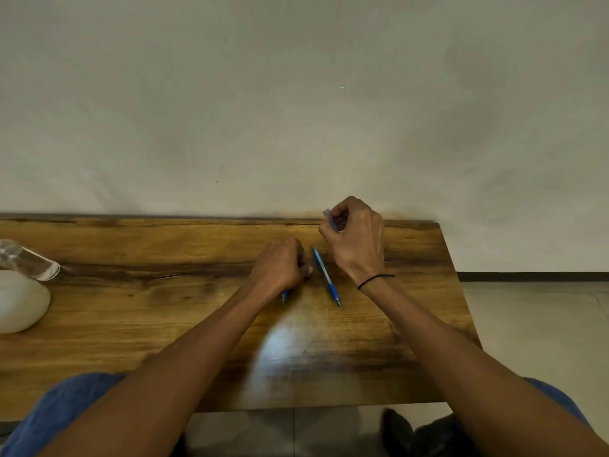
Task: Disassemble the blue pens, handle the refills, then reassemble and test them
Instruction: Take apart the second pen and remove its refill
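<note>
Stretching across the lower half of the view, the wooden desk (pixel 164 311) carries everything, with a clear plastic bottle (pixel 29 260) and a pale rounded object (pixel 19 301) at its left edge. Near the middle, the left hand (pixel 280 267) is curled shut over a blue pen (pixel 284 295), only the tip end showing below the wrist. Just beside it, touching neither hand, a second blue pen (pixel 326 275) lies free on the wood, its tip pointing toward the person. Above it, the right hand (pixel 357 239) is raised off the desk, fingers pinched on a small pale-blue piece (pixel 328 216), probably a pen part, though too blurred to tell. These pens look light, stiff and smooth, likely to roll; the darker grip section near the tip seems the surest place to hold while twisting the barrel apart.
</note>
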A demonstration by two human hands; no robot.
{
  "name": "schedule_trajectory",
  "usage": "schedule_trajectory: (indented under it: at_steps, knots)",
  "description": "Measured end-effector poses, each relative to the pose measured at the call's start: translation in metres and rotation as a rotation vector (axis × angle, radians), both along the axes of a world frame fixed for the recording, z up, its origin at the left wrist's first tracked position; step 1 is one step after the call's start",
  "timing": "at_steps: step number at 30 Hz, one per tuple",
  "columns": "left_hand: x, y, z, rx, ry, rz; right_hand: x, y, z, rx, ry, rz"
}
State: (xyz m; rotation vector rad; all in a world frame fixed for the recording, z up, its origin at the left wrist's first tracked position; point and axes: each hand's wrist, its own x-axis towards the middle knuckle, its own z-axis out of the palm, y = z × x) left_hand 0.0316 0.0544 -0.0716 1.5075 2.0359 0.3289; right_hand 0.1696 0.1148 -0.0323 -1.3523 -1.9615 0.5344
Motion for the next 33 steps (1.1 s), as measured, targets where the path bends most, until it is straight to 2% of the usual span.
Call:
schedule_trajectory:
  at_steps: [9, 12, 14, 17, 19, 21, 28, 33]
  knots:
    - [0.0, 0.002, -0.008, 0.017, -0.063, 0.071, -0.001, 0.002, 0.0, -0.016, -0.026, 0.025]
    - [-0.009, 0.007, -0.002, 0.014, -0.156, 0.15, -0.001, 0.004, -0.001, -0.011, -0.044, 0.058]
    - [-0.017, 0.012, 0.004, 0.043, -0.416, 0.348, 0.0, 0.004, -0.002, 0.007, -0.059, 0.109]
    - [-0.022, 0.015, 0.015, 0.076, -1.092, 0.672, 0.001, 0.004, 0.0, 0.058, -0.104, 0.199]
    - [-0.023, 0.014, 0.021, 0.127, -1.544, 0.76, 0.0, 0.004, 0.004, 0.109, -0.145, 0.256]
    - [-0.023, 0.013, 0.022, 0.181, -1.792, 0.732, -0.003, 0.002, 0.009, 0.185, -0.205, 0.316]
    - [-0.009, 0.009, 0.028, 0.279, -1.98, 0.601, -0.003, 0.0, 0.017, 0.427, -0.501, 0.473]
    - [-0.006, 0.007, 0.034, 0.325, -2.053, 0.561, -0.005, -0.001, 0.017, 0.484, -0.559, 0.519]
